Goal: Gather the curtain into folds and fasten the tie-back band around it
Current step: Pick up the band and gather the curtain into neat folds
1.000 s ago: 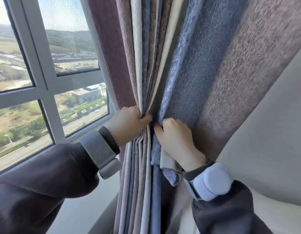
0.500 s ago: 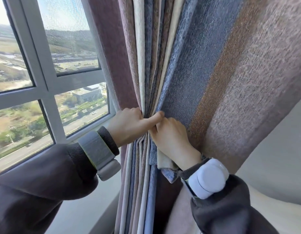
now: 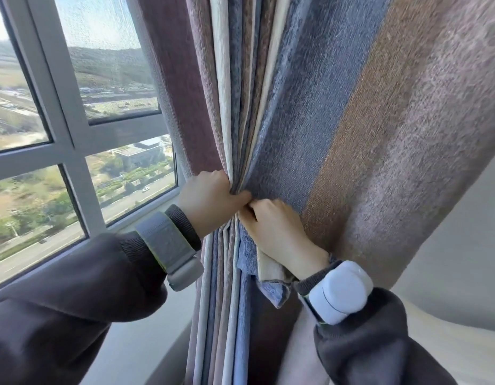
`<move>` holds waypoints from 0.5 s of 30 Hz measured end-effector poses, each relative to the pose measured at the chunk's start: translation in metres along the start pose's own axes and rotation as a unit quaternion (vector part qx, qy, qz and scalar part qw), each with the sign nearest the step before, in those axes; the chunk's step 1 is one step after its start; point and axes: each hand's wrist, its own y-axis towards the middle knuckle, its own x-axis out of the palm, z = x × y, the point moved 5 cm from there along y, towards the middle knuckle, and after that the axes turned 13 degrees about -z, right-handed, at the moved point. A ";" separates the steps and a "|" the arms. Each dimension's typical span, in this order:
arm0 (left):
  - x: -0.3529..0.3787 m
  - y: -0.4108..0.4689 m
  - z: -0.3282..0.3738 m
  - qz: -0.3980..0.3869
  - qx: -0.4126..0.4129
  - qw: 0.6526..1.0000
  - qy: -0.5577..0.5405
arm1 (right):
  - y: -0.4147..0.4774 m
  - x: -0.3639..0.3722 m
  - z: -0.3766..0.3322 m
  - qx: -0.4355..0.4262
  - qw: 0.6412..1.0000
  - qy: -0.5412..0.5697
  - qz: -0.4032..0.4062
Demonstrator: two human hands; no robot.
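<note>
chenille-like fabric in mauve, cream, blue and brown stripes makes up the curtain, which hangs beside the window and fills the middle and right of the view. its left part is bunched into narrow vertical folds that pinch together at mid-height, while the right part spreads out wide and flat.

left hand is closed around the bunched folds at the pinch point, thumb pressed across the front of them. right hand sits just beside it, touching it, fingers curled shut on the next fold of blue cloth. under the right palm hangs a short strip of cream and blue fabric with a pointed end; whether it is the tie-back band cannot be told.

both arms wear dark sleeves. a grey woven strap wraps the left wrist, and a pale blue-white device sits on the right wrist. no writing or brand mark is readable on either.

through the glass lie roads, trees and low buildings far below.
</note>
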 end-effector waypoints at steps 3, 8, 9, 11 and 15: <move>0.001 0.003 0.003 -0.005 0.003 0.999 0.034 | 0.000 -0.004 0.008 -0.006 0.999 0.027 -0.021; 0.006 0.006 0.010 -0.008 0.023 0.999 0.042 | -0.015 -0.013 0.027 0.001 0.999 0.041 -0.004; 0.007 0.007 0.012 -0.009 0.025 0.999 0.045 | -0.019 -0.015 0.031 0.008 0.999 0.043 0.004; 0.008 0.010 0.014 -0.009 0.026 0.998 0.049 | -0.029 -0.019 0.042 0.027 0.998 0.053 0.023; 0.011 0.021 0.023 -0.022 0.031 0.998 0.054 | -0.059 -0.040 0.070 0.068 0.991 0.057 0.096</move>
